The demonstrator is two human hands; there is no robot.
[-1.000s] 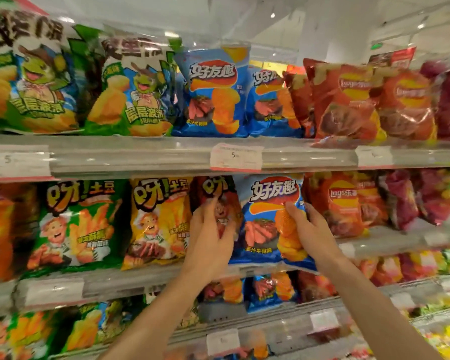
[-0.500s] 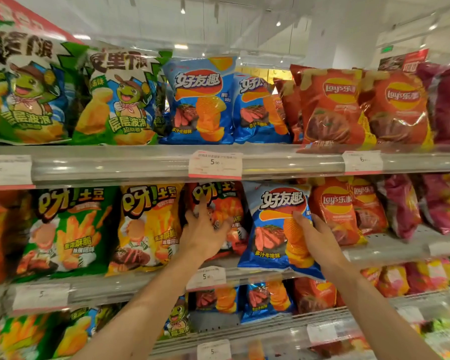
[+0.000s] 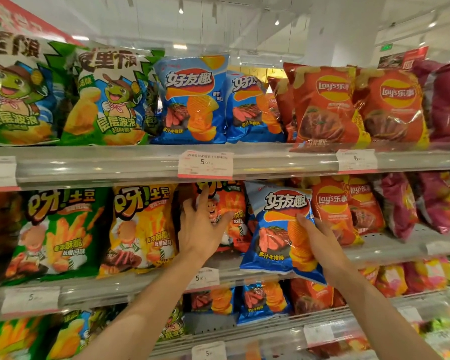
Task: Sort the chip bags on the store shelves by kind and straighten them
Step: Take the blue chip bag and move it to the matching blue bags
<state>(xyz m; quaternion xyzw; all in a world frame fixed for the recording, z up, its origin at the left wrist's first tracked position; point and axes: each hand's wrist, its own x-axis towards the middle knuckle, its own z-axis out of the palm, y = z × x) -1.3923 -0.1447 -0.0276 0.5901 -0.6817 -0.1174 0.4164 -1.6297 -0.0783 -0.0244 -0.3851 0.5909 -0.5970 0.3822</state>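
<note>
On the middle shelf (image 3: 130, 292), left of both hands, stand a glossy green fries bag (image 3: 55, 232) and a yellow fries bag (image 3: 143, 227), upright and side by side. The left hand (image 3: 202, 231) lies flat on an orange-red fries bag (image 3: 230, 216), fingers (image 3: 203, 194) spread wide across its front — pressing, not gripping. Just right of it, the right hand (image 3: 320, 245) holds a shiny blue steak-flavour chip bag (image 3: 277, 229), fingers wrapped over its right edge; the bag tilts, its lower edge hanging past the shelf lip. Right of those fingers — red Lay's bags (image 3: 331, 206), then magenta bags (image 3: 400, 203).
</note>
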